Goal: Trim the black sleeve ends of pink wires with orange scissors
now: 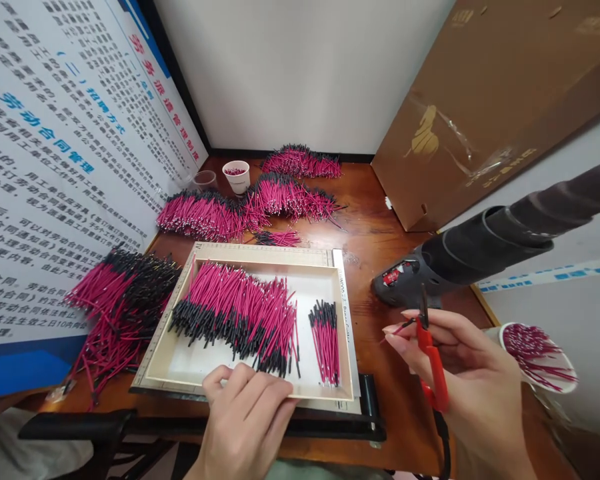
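My left hand (250, 413) has its fingers curled over the front wall of a shallow cream box (175, 380). Inside, a wide row of pink wires (240, 300) with black-sleeved ends lies beside a smaller bundle of the same wires (325, 343) at the right. To the right of the box, my right hand (470, 373) holds red-handled scissors (434, 370), blades pointing up. Its thumb and index finger also pinch a single short wire with a black end (404, 327). Under the box is a paper cutter (350, 320) with a printed edge.
Heaps of pink wires (200, 217) lie at the back, with a tangled pile (125, 300) at left. A black heat gun (430, 267) stands at right, near a paper cup of wires (537, 357). Another paper cup (237, 177) stands behind. A brown carton (455, 120) leans at right.
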Available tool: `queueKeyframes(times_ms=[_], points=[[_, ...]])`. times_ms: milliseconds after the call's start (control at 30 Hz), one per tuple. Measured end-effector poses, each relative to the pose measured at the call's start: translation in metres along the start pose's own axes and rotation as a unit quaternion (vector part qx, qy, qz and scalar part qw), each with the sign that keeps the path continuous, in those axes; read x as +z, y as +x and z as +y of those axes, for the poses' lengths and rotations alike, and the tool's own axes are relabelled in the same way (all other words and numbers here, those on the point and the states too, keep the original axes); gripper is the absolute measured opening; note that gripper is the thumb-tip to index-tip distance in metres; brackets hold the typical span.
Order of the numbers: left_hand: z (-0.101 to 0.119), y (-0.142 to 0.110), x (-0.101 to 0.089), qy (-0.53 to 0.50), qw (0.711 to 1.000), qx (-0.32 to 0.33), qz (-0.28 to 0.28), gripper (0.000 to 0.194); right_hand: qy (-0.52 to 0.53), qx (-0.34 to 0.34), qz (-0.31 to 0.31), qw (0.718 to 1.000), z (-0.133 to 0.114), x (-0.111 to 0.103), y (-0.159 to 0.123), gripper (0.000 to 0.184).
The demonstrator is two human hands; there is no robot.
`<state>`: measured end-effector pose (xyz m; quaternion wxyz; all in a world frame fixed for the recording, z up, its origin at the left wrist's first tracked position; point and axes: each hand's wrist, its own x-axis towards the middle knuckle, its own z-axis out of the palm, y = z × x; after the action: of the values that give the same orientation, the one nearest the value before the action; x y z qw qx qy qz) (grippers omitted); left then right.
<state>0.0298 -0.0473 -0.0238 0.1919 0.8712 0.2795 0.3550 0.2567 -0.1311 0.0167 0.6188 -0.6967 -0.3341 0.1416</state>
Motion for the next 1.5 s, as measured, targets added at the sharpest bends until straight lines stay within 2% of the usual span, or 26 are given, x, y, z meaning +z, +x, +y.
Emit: queueKeyframes(times_ms=[200, 300, 467, 600, 667, 767, 867, 1033, 1167, 1267, 1400, 1500], points=[[-0.002, 0.007, 0.003, -0.005, 1.0, 0.004, 0.002, 0.023, -0.027, 0.004, -0.016, 1.0, 0.006, 0.008, 0.004, 0.022], [-0.007, 0.016, 0.004, 0.001, 1.0, 0.007, 0.001, 0.024, -0.047, -0.005, -0.03, 0.998, 0.009, 0.009, 0.005, 0.024], [-0.018, 0.029, 0.009, 0.017, 1.0, 0.02, 0.011, 0.027, -0.052, 0.017, -0.034, 0.998, 0.009, 0.008, 0.003, 0.027], [-0.022, 0.033, 0.01, 0.024, 0.999, 0.025, 0.019, 0.024, -0.041, 0.077, -0.006, 0.996, 0.008, 0.013, 0.006, 0.04], [-0.022, 0.034, 0.009, 0.024, 0.999, 0.022, 0.011, 0.018, -0.061, 0.125, -0.015, 0.99, 0.01, 0.016, 0.009, 0.045], [-0.02, 0.035, 0.005, 0.025, 0.999, 0.021, -0.005, 0.01, -0.138, 0.156, -0.038, 0.977, 0.015, 0.018, 0.011, 0.049], [-0.019, 0.033, 0.005, 0.027, 0.999, 0.021, -0.007, 0.005, -0.218, 0.137, -0.034, 0.966, 0.024, 0.017, 0.011, 0.049], [-0.019, 0.029, 0.008, 0.025, 1.0, 0.006, 0.005, 0.017, -0.312, 0.132, -0.067, 0.939, 0.032, 0.015, 0.01, 0.035], [-0.02, 0.027, 0.01, 0.015, 1.0, 0.0, 0.006, 0.023, -0.383, 0.166, -0.108, 0.902, 0.029, 0.019, 0.013, 0.025], [-0.022, 0.026, 0.01, 0.011, 1.0, -0.003, 0.001, 0.019, -0.436, 0.186, -0.138, 0.87, 0.026, 0.023, 0.014, 0.024], [-0.022, 0.026, 0.01, 0.015, 1.0, -0.008, -0.007, 0.013, -0.48, 0.194, -0.173, 0.838, 0.026, 0.027, 0.012, 0.026], [-0.021, 0.027, 0.01, 0.011, 1.0, -0.008, 0.0, 0.017, -0.495, 0.198, -0.192, 0.824, 0.026, 0.028, 0.009, 0.031]])
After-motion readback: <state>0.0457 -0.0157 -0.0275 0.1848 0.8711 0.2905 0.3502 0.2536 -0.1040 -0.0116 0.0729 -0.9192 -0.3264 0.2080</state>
